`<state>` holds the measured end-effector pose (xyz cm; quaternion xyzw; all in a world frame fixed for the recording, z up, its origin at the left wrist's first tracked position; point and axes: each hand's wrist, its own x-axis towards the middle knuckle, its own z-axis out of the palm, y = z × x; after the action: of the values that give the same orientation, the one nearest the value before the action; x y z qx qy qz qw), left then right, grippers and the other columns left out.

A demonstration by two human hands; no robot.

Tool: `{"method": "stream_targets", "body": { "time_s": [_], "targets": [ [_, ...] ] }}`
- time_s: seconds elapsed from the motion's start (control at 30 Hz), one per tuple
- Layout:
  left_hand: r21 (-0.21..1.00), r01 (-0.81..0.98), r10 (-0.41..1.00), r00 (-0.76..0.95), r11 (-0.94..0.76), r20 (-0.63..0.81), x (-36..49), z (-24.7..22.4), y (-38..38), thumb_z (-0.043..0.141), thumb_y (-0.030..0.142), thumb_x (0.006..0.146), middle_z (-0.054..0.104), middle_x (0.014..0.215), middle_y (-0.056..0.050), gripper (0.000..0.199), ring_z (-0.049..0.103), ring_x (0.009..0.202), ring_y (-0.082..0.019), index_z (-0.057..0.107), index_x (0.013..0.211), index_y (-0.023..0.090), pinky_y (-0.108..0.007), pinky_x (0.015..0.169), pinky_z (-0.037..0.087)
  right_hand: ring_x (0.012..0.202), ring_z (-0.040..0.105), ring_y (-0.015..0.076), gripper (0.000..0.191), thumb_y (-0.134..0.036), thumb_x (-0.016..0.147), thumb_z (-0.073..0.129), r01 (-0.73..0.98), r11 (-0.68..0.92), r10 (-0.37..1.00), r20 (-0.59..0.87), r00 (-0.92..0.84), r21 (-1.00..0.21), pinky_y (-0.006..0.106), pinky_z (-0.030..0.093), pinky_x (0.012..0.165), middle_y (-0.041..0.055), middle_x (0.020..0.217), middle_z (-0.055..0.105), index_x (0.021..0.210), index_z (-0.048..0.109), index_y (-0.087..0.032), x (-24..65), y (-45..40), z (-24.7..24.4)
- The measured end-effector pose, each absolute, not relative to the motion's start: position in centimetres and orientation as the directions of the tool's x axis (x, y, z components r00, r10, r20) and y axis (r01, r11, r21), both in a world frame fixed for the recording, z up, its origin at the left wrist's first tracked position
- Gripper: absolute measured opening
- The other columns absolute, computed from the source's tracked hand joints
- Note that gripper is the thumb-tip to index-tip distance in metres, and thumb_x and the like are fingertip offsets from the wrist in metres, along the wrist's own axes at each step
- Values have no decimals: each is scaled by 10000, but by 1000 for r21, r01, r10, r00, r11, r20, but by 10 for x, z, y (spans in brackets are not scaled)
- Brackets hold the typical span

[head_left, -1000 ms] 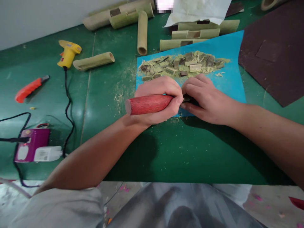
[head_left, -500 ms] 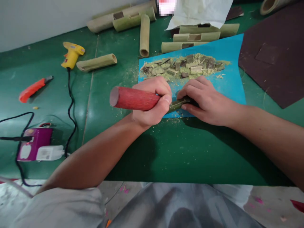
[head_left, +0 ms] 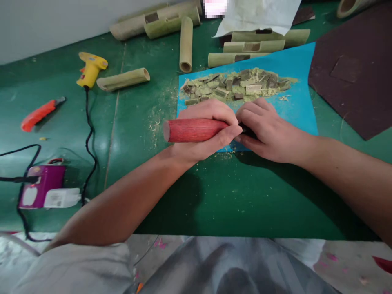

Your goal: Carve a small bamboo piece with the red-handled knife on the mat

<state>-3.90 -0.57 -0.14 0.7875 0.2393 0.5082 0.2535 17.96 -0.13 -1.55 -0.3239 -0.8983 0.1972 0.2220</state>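
Note:
My left hand is closed round the thick red wooden handle of a tool whose working end is hidden. Close beside it, nearly touching, my right hand has its fingers wrapped round a dark green bamboo piece, of which only a small part shows between the hands. Both hands are over a blue sheet on the green table. Just beyond them, a heap of bamboo chips and pale green dust lies on that sheet.
Cut bamboo tubes lie at the back, with one shorter tube at left. Also at left are a yellow glue gun, an orange utility knife and a purple power box with cords. A dark brown sheet lies right.
My left hand and the red handle have moved right, toward my right hand, covering most of the green bamboo piece that showed between them. My right hand has hardly moved.

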Motion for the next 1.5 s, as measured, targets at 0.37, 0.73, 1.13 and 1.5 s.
{"method": "stream_targets", "body": {
  "time_s": [0.37, 0.73, 1.13, 1.5],
  "targets": [
    [641, 156, 648, 357, -752, 673, -39, -1, -7, 732, 422, 971, 778, 832, -1, 187, 749, 801, -171, 738, 869, 266, -350, 761, 615, 977, 521, 290, 93, -314, 991, 541, 498, 708, 669, 250, -699, -500, 460, 374, 851, 99, 1045, 616, 1044, 564, -241, 180, 0, -15],
    [677, 149, 678, 354, -721, 644, -37, 0, -9, 760, 300, 944, 776, 807, 2, 121, 721, 733, -146, 746, 838, 243, -327, 698, 592, 977, 517, 294, 87, -311, 988, 544, 492, 711, 664, 249, -705, -502, 469, 378, 855, 101, 1048, 617, 1039, 562, -243, 181, 0, -15],
    [774, 116, 771, 262, -622, 580, -33, -1, -7, 729, 410, 970, 688, 678, 10, 318, 623, 595, -112, 699, 721, 216, -305, 585, 504, 1036, 521, 314, 133, -314, 989, 539, 474, 710, 663, 269, -698, -521, 475, 380, 875, 115, 1100, 638, 1084, 593, -238, 179, -1, -16],
    [735, 89, 717, 323, -672, 617, -37, -5, -8, 748, 325, 960, 771, 831, 5, 107, 739, 777, -161, 758, 870, 266, -346, 728, 604, 1000, 498, 297, 100, -340, 991, 544, 486, 723, 658, 274, -702, -492, 460, 370, 862, 101, 1061, 613, 1023, 556, -246, 181, 1, -17]
  ]
}}
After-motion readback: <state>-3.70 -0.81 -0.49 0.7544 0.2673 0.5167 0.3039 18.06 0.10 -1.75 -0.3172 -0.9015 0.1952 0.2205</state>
